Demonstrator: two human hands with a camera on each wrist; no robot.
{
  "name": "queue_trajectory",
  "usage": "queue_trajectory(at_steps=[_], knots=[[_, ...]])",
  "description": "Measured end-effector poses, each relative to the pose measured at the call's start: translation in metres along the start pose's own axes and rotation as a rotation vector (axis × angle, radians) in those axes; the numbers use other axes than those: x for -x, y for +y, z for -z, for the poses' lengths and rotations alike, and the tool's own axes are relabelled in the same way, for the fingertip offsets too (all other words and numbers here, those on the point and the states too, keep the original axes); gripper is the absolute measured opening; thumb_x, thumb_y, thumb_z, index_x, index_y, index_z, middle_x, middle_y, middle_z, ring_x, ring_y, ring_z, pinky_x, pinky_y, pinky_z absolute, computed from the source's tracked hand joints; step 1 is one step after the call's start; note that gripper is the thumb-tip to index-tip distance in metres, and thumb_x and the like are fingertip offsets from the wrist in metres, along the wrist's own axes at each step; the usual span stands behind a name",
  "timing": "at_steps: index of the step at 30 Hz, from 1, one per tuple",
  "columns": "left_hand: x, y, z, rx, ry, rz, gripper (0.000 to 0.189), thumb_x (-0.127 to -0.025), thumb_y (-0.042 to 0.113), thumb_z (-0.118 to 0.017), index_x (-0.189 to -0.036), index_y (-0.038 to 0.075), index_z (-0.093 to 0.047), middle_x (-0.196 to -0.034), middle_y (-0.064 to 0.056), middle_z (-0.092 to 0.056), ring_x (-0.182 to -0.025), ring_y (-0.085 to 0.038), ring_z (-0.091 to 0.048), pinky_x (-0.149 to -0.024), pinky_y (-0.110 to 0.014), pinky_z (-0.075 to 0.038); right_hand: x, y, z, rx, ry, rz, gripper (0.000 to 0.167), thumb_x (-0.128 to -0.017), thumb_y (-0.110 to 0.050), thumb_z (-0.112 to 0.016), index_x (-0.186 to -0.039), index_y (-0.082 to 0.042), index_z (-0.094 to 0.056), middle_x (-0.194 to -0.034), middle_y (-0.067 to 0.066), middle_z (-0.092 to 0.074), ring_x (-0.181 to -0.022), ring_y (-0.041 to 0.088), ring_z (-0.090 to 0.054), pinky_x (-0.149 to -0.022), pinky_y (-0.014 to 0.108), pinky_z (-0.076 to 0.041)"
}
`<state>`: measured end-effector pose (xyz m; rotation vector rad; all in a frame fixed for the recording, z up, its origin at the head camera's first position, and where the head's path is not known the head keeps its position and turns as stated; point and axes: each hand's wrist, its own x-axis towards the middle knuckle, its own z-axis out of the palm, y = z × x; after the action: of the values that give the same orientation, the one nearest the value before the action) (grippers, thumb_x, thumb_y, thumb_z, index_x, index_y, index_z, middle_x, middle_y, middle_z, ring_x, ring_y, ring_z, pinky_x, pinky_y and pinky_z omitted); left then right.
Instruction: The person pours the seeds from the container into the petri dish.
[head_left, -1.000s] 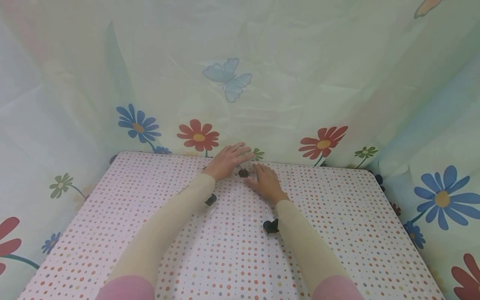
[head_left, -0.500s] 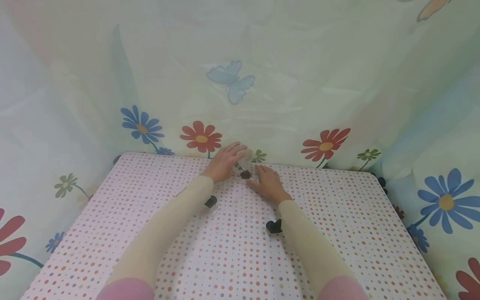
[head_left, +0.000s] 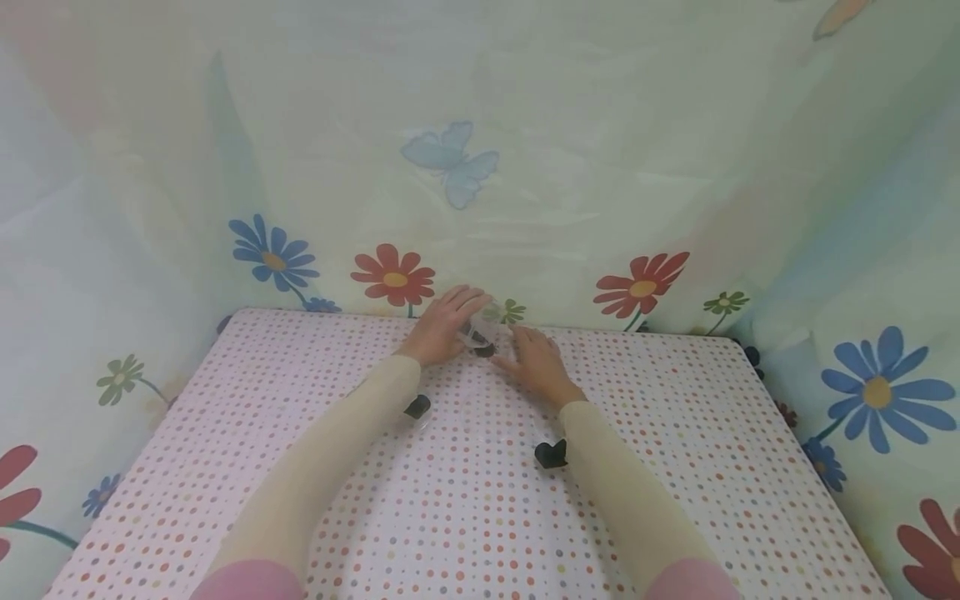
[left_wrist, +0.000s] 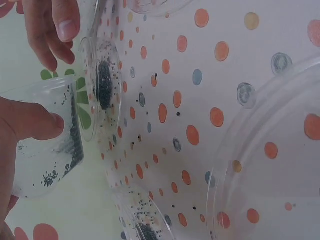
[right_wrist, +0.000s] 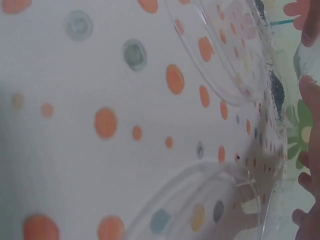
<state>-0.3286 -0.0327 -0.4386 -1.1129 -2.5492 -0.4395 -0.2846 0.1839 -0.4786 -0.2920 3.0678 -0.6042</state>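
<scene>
My left hand point(head_left: 442, 325) grips a clear plastic cup point(left_wrist: 45, 172) tipped on its side, its mouth towards the right. Small black granules point(left_wrist: 75, 142) lie along the cup's lower wall. Just beyond it, a clear shallow dish point(left_wrist: 119, 82) holds a dark heap point(left_wrist: 104, 85) of granules at the table's far edge. On the other side of the heap is my right hand point(head_left: 538, 365), fingers loosely extended and its thumb pointing towards the cup. In the left wrist view a gap shows between those fingers and the cup.
Another clear dish point(left_wrist: 137, 205) with black granules stands to the left. Larger clear round pieces point(left_wrist: 214, 175) lie nearer me on the dotted table point(head_left: 450, 508). Stray granules dot the tabletop. A flowered cloth point(head_left: 487, 225) hangs right behind the table edge.
The clear cup in my left hand has come more into view, tilted beside the dark heap. My right hand stays about where it was; the head view has shifted slightly.
</scene>
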Motion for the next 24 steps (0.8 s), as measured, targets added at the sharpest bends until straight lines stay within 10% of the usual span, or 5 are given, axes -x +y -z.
queue_trajectory(at_steps=[24], knots=[[-0.017, 0.015, -0.004, 0.078, 0.004, -0.04, 0.082, -0.076, 0.011, -0.077, -0.147, 0.02, -0.037, -0.15, -0.001, -0.042, -0.142, -0.022, -0.034, -0.113, -0.044, -0.038, 0.025, 0.036, 0.027, 0.048, 0.073, -0.072, 0.077, -0.092, -0.052, -0.057, -0.15, -0.009, -0.03, -0.154, 0.016, -0.034, -0.144, 0.036, -0.029, -0.119, 0.056, -0.022]])
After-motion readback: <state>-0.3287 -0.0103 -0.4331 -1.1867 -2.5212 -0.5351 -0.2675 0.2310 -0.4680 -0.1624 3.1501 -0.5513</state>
